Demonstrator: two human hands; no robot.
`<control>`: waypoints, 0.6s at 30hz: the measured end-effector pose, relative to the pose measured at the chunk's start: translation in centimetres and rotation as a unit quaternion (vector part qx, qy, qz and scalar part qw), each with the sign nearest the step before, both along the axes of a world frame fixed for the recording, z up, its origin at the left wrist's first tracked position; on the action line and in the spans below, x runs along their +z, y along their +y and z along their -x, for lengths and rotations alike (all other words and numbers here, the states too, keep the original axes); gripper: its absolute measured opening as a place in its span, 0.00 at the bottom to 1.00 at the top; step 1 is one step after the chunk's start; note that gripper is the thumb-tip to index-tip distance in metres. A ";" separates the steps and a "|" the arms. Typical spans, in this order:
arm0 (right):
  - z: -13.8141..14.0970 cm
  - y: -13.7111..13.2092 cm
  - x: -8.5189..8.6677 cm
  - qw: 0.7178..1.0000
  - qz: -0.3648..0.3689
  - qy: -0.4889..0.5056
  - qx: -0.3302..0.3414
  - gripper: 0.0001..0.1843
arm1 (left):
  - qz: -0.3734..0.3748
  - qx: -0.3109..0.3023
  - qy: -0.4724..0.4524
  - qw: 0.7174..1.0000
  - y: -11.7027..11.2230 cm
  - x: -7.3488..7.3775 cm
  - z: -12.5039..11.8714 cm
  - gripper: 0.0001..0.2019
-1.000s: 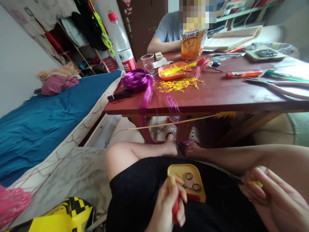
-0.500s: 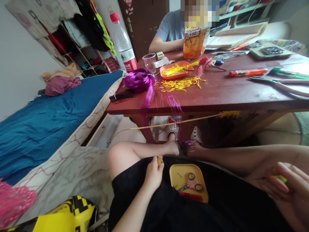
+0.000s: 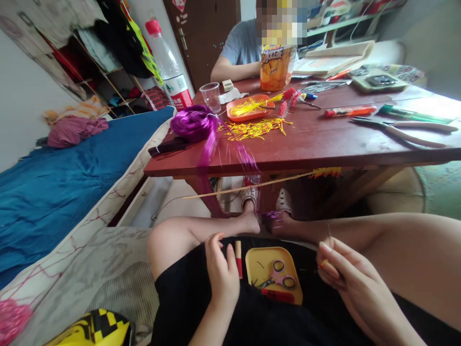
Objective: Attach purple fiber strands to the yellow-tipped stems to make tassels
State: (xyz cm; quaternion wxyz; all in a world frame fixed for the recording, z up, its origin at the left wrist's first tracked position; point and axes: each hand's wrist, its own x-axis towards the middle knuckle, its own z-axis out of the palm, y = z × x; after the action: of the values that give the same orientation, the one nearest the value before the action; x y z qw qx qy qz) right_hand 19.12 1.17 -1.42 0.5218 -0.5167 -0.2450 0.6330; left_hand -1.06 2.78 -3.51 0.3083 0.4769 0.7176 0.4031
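My left hand [image 3: 221, 271] rests on my black-clothed lap with fingers loosely apart, right beside a small red and tan stick [image 3: 238, 258] that lies by its fingertips. A yellow tray [image 3: 259, 259] on my lap holds pink-handled scissors [image 3: 277, 279] and a red item. My right hand [image 3: 345, 278] is to the tray's right, its fingers pinched on a thin stick with a yellow bit [image 3: 324, 262] at the tips.
A red wooden table [image 3: 324, 144] ahead carries a purple thread bundle [image 3: 196, 122], yellow strips [image 3: 257, 127], an orange tray [image 3: 252, 106], a plastic cup [image 3: 211, 95], pliers [image 3: 403, 130] and pens. Another person sits at its far side. A blue-covered bed [image 3: 61, 178] lies left.
My left hand moved from holding the red stick over the tray to lie on my lap, and the stick now lies beside it. My right hand came back left toward the tray.
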 end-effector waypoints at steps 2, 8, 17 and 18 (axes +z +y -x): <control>0.7 0.1 -0.1 1.000 0.004 0.007 0.004 0.20 | -0.039 -0.103 -0.030 0.994 -1.1 2.2 -1.4 0.10; 2.4 0.1 0.3 0.999 0.005 0.024 0.043 0.21 | 0.146 -0.305 -0.271 0.901 -2.2 3.5 -4.9 0.09; 3.0 0.0 -4.2 0.804 -0.110 -0.443 0.381 0.09 | 0.049 -0.040 -0.449 0.891 0.1 4.2 0.2 0.09; 3.7 0.0 -5.0 0.788 -0.107 -0.462 0.393 0.10 | 0.040 -0.043 -0.451 0.891 0.2 4.4 0.5 0.09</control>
State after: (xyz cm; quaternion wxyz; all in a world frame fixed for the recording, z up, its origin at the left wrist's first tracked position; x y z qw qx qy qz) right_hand 15.45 1.15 -6.47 0.1046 -0.5470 -0.7050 0.4390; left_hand -1.56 3.00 0.89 0.6347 0.2612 0.4960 0.5319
